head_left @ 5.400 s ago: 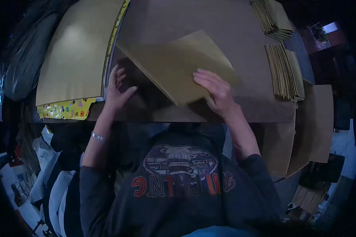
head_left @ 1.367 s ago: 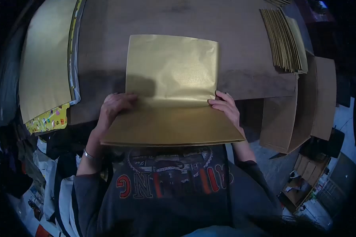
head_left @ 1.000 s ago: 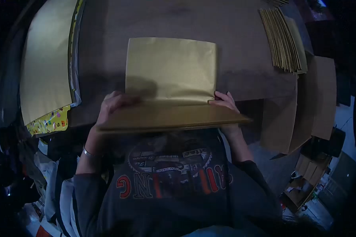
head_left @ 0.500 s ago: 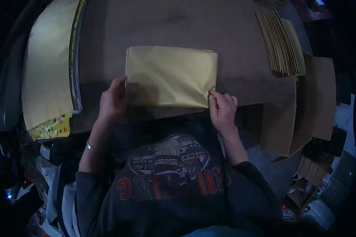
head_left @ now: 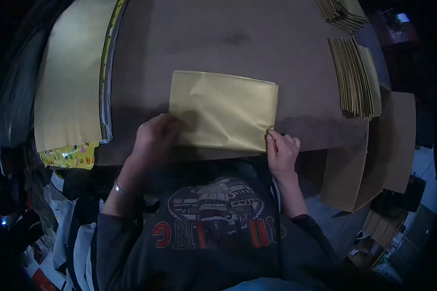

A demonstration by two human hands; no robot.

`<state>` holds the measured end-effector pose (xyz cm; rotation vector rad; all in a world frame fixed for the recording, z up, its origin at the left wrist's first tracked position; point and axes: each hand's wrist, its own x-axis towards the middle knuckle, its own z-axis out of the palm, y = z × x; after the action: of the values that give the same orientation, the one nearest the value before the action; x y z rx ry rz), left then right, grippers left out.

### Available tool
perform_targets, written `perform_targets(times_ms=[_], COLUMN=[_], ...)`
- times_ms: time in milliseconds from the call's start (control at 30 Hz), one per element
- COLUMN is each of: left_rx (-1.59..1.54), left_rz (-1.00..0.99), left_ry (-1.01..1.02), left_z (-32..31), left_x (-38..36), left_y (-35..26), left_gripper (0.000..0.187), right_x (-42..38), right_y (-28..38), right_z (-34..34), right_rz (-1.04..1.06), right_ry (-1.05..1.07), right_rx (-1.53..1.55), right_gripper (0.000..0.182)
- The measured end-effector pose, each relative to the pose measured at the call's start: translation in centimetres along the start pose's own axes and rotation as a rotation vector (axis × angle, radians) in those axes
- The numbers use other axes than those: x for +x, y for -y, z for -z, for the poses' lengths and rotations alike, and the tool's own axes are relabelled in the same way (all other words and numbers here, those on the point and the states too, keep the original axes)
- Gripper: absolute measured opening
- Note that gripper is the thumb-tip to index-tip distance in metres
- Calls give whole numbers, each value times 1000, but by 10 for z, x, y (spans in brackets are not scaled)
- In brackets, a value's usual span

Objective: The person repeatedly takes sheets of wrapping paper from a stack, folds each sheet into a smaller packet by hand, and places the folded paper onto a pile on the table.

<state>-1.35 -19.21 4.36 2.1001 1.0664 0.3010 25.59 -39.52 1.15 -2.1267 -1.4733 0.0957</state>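
Observation:
A folded sheet of gold paper (head_left: 223, 109) lies in front of me near the table's front edge, slightly turned, with creases running toward its lower right corner. My right hand (head_left: 283, 151) pinches that corner between thumb and curled fingers. At the left edge of the sheet is my left hand (head_left: 154, 136), its fingertips overlapping the paper in this view. Motion smears those fingers, so I cannot tell whether they grip the sheet.
On the left lies a stack of large gold sheets (head_left: 73, 77) over yellow printed wrapping (head_left: 73, 156). Folded gold pieces (head_left: 352, 77) stand in a row at the right, with another bundle (head_left: 342, 14) behind. An open cardboard box (head_left: 344, 174) sits beside the table (head_left: 204, 39).
The whole view has shifted, so everything sits lower and farther right. My left fingers have come a little over the paper's left edge. The right hand keeps its pinch on the corner.

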Motion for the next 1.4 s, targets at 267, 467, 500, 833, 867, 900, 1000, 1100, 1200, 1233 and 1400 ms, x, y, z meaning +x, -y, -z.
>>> perform_targets(times_ms=[267,467,500,833,867,900,1000,1100,1200,1233,1400], left_rx=[-63,-16,-17,-45,-49,-49,-62,-69,-103,-127,-67], left_rz=[40,-4,-6,-24,-37,-38,-1,4,8,34,23], left_ry=[49,16,16,-15,-23,-25,-5,-4,8,0,-38], left_z=[0,0,-2,-2,-1,-2,-4,-3,-4,-7,-7], left_x=[7,7,7,7,8,8,7,6,4,3,3], left_y=[8,6,6,0,-2,0,6,4,8,11,9], left_gripper=[27,26,26,18,18,18,18,18,18,19,19], right_x=[1,3,4,53,58,62,68,71,72,73,76], right_y=[-1,-2,-4,-14,-17,-19,-22,-25,-32,-32,-30], right_z=[0,1,2,-1,-2,-2,-5,-6,-9,-9,-7], right_rz=[-15,-15,-21,234,242,229,236,224,241,241,250], right_ry=[23,31,59,244,261,297,280,297,288,282,286], right_rx=[-9,-3,-24,-178,-180,-212,-207,-210,-204,-197,-174], right_gripper=[13,14,16,44,46,50,51,52,53,53,53])
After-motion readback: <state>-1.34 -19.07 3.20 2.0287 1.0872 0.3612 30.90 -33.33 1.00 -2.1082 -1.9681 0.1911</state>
